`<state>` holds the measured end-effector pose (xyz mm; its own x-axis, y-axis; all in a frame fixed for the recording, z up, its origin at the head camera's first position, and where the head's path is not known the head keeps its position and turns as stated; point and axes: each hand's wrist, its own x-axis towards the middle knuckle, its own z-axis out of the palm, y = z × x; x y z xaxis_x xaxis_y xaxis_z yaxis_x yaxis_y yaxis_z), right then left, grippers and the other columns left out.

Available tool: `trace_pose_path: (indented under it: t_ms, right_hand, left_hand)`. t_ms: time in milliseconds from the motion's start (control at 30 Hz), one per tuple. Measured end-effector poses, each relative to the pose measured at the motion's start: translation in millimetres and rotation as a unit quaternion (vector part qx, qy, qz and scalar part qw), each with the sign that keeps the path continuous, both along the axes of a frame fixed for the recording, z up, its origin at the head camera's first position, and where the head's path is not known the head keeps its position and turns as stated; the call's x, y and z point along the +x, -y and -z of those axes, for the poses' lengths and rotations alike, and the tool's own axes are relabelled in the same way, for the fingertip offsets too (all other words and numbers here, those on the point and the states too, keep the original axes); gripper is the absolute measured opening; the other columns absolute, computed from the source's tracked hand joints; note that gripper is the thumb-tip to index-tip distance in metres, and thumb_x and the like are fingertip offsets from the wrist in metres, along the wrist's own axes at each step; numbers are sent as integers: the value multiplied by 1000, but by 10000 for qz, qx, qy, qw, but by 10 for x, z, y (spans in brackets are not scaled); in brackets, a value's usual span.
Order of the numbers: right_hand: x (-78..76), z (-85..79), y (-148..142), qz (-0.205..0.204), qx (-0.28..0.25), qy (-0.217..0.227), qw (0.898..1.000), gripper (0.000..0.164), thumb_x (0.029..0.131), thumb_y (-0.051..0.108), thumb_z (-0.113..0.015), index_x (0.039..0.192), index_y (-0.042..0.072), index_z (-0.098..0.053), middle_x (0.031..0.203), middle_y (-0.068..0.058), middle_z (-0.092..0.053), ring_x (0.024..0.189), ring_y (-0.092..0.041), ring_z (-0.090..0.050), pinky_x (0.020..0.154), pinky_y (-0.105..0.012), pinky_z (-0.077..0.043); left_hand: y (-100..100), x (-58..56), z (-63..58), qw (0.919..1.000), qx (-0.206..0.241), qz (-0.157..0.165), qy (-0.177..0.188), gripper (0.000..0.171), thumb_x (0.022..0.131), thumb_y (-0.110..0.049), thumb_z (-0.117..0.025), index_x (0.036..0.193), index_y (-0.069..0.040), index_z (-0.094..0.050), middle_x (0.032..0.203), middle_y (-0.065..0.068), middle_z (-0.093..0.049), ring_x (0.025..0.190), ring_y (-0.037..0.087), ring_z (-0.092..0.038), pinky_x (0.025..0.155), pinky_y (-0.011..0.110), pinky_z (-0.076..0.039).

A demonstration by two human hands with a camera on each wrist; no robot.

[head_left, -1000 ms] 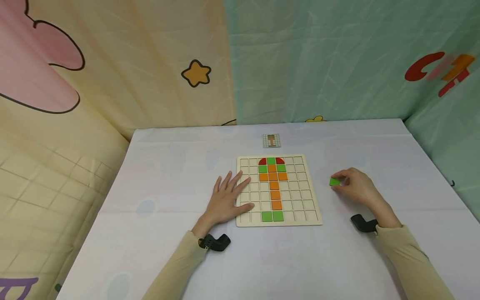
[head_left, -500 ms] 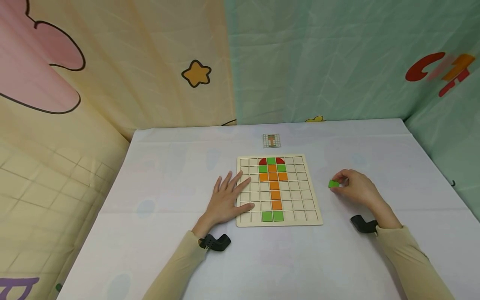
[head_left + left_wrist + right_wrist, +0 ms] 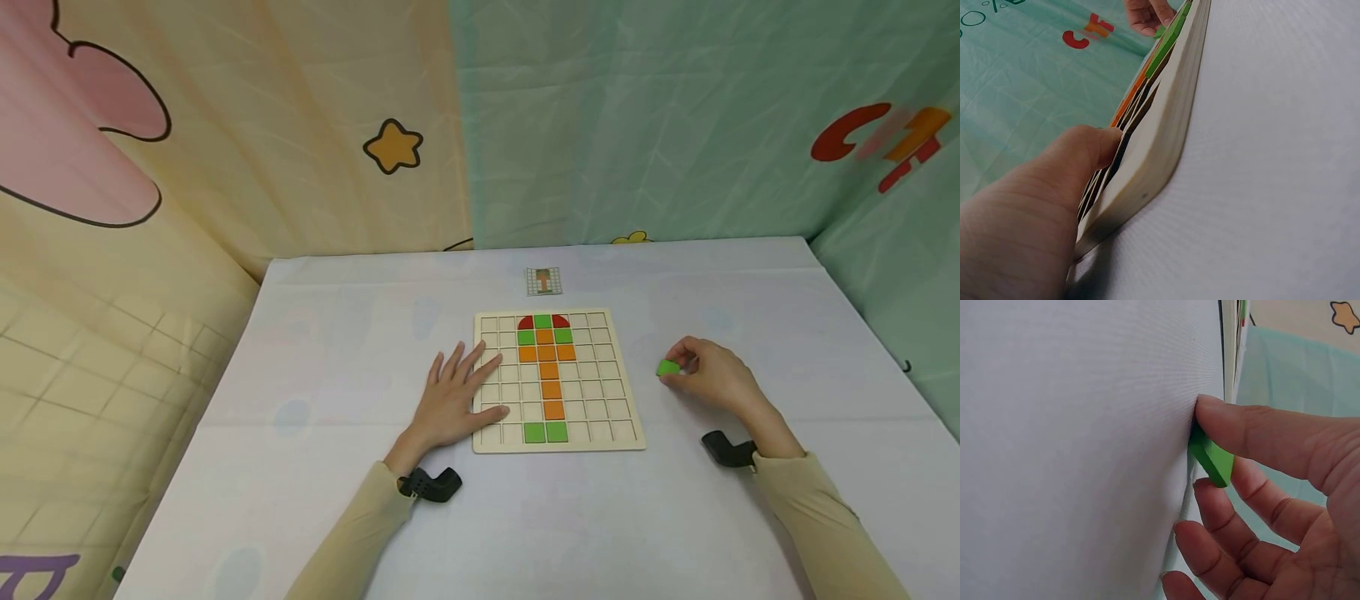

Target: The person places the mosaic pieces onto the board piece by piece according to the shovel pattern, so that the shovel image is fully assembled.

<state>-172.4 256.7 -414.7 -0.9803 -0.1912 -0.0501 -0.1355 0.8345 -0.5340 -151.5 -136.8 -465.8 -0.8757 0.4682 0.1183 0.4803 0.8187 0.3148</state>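
A wooden grid board (image 3: 600, 392) lies on the white table with green, orange and red tiles set in its cells. My left hand (image 3: 448, 406) rests on the board's left edge, fingers spread; in the left wrist view its thumb (image 3: 1100, 147) lies over the rim. To the right of the board, my right hand (image 3: 712, 375) pinches a green square tile (image 3: 667, 367) between thumb and fingers. The right wrist view shows this green tile (image 3: 1215, 459) tilted, close to the tabletop. An orange tile (image 3: 551, 389) is among those forming a column down the board.
A small picture card (image 3: 543, 282) with a gridded pattern lies behind the board. Hanging printed cloth (image 3: 637, 125) stands at the table's back edge and both sides. A black wrist camera (image 3: 431, 485) sits on each wrist.
The green tile in my right hand has tilted and shifted slightly left and towards me. My left hand and the board have stayed put.
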Motion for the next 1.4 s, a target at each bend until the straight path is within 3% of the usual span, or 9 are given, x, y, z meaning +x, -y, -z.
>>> trace_pose_path:
  t_ms: [367, 533, 667, 900, 1400]
  right_hand:
    - [17, 11, 14, 77, -26, -48, 10000, 24, 85, 26, -71, 95, 8, -59, 87, -8, -62, 78, -25, -58, 61, -34, -40]
    - [13, 17, 45, 1, -378, -27, 9993, 25, 87, 27, -71, 94, 6, -59, 87, -7, -63, 80, -24, -60, 66, -35, -43]
    - [11, 7, 92, -117, -832, 155, 9963, 27, 86, 26, -72, 94, 4, -59, 84, -5, -62, 73, -19, -60, 62, -30, -46]
    - [46, -6, 243, -620, -1440, 461, 9866, 24, 84, 23, -75, 92, 6, -60, 80, -4, -61, 68, -21, -59, 60, -26, -46]
    - [178, -75, 644, -1490, -1590, 681, 9736, 25, 75, 22, -82, 79, 11, -60, 72, 2, -57, 61, -14, -51, 57, -23, -42]
  left_hand:
    - [7, 0, 21, 9999, 102, 33, -64, 77, 88, -62, -49, 151, -23, -30, 157, 6, -16, 143, 32, -4, 110, 53, 3]
    - [6, -4, 23, 9999, 121, 51, -71, 77, 88, -61, -50, 151, -22, -30, 157, 6, -16, 142, 33, -5, 110, 53, 2]
    - [0, -13, 24, 10000, 38, 7, -23, 77, 88, -61, -50, 151, -23, -28, 157, 5, -14, 143, 32, -3, 110, 52, 3]
    - [-4, -17, 19, 10000, -36, -48, 79, 77, 87, -62, -49, 151, -25, -27, 158, 3, -12, 143, 30, -1, 110, 51, 5]
    - [-3, -7, 7, 10000, -34, -22, 17, 77, 87, -61, -51, 151, -24, -28, 157, 4, -14, 143, 31, -3, 110, 51, 5]
